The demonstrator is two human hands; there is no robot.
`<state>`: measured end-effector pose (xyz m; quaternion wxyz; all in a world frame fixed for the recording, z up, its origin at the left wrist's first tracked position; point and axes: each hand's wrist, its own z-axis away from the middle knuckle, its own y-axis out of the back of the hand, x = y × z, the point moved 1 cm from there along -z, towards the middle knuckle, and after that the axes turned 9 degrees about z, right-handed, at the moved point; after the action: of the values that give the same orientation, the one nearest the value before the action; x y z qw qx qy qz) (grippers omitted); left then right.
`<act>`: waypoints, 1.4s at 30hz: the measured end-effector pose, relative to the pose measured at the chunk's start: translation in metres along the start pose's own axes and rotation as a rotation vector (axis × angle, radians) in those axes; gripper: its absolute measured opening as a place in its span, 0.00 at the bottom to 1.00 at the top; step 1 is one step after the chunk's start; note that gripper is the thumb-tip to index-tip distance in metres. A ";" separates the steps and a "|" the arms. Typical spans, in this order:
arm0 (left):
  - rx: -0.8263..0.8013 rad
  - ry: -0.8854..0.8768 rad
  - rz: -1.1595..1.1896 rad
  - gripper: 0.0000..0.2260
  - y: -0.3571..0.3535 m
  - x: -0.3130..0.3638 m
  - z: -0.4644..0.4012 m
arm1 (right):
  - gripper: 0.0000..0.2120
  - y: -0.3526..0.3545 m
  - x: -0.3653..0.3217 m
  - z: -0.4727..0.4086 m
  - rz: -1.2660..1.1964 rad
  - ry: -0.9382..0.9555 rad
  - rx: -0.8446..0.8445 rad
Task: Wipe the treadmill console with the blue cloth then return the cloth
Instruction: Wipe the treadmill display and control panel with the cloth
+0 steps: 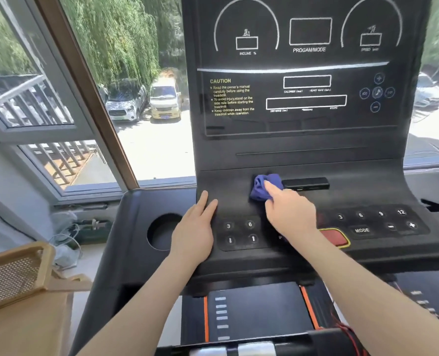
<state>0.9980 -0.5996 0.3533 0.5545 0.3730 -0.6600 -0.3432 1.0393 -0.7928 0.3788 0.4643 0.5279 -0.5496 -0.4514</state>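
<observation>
The cloth (266,186) is bunched into a wad and pressed on the flat shelf of the console (303,155), just left of a small black box (306,182) that sits on the same shelf. It lies at the foot of the upright display panel (308,73), above the button rows. Bunching it gives a thick pad, which likely helps it push into the angle where shelf meets panel.

The right hand (289,214) holds the cloth, fingers curled over its near edge with one fingertip pressing down on top, so the pressure goes straight into the surface. The left hand (196,227) lies flat and open, holding nothing, palm down on the console's left edge beside the incline keys (239,232). This looks like a brace, steadying the body while the other arm reaches forward.

The wiping seems under way on the shelf; the display panel and keypads look yet to be covered, though that cannot be told for sure. Nothing shows where the cloth belongs. A cup well (163,232) sits left of the left hand.
</observation>
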 end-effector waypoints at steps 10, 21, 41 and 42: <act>0.001 0.014 0.026 0.22 0.002 0.003 0.000 | 0.20 -0.001 -0.042 0.051 0.017 0.332 0.086; 0.059 -0.115 -0.112 0.21 0.000 0.011 0.001 | 0.17 -0.001 -0.012 0.040 0.006 0.104 -0.001; -0.023 -0.018 0.092 0.21 -0.031 0.099 -0.011 | 0.16 -0.007 0.117 0.007 0.005 0.001 -0.031; -0.036 -0.025 0.090 0.22 -0.036 0.104 -0.011 | 0.18 -0.008 0.108 0.013 0.022 0.104 -0.023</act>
<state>1.0020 -0.7079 0.3736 0.5677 0.3287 -0.6768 -0.3341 1.0269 -0.9008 0.3728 0.5033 0.5390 -0.5253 -0.4244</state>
